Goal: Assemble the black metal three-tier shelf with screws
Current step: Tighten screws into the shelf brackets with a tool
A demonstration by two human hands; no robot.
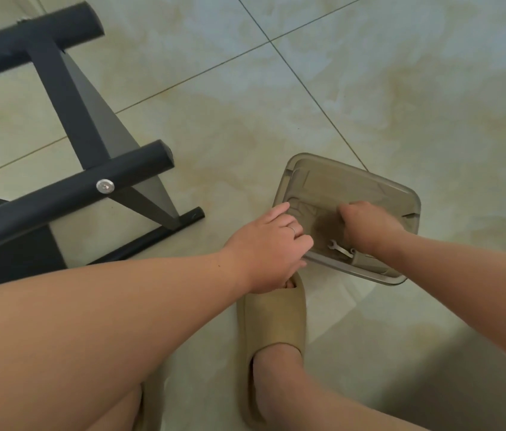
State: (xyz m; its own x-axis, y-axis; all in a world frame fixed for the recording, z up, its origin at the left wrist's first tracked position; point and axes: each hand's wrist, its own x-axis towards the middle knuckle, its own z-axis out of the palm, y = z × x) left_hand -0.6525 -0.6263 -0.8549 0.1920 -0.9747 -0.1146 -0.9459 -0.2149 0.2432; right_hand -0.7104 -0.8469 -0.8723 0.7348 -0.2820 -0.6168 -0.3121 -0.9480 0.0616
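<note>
Open tiled floor [369,88] right of the shelf frame [68,188]; tray [407,200] crowded by both hands.

Black shelf frame [68,119] with a silver screw head [105,186]; translucent grey-brown tray [400,194]; tan slipper [273,318]; cream, yellow-veined marbled floor tiles [400,88].
</note>
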